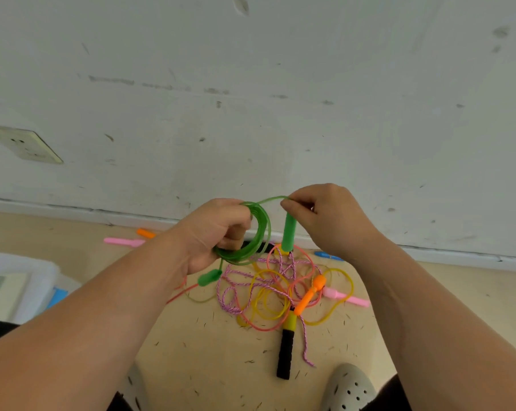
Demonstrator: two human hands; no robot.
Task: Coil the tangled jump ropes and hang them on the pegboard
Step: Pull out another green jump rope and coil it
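The tangle of other jump ropes [276,287] lies on the floor [191,336] by the wall [251,84], beneath the green jump rope [264,235], held above it as a near-upright coil in the curled fingers of the left hand [215,229]. The right hand [328,218] pinches the free cord just above the green handle [289,235], which hangs vertical, tip down. The light, springy plastic cord probably wants to uncoil, so grip across all loops.

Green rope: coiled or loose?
Mostly coiled: green rope loops gathered in left hand; right hand pinches the free end above its handle.
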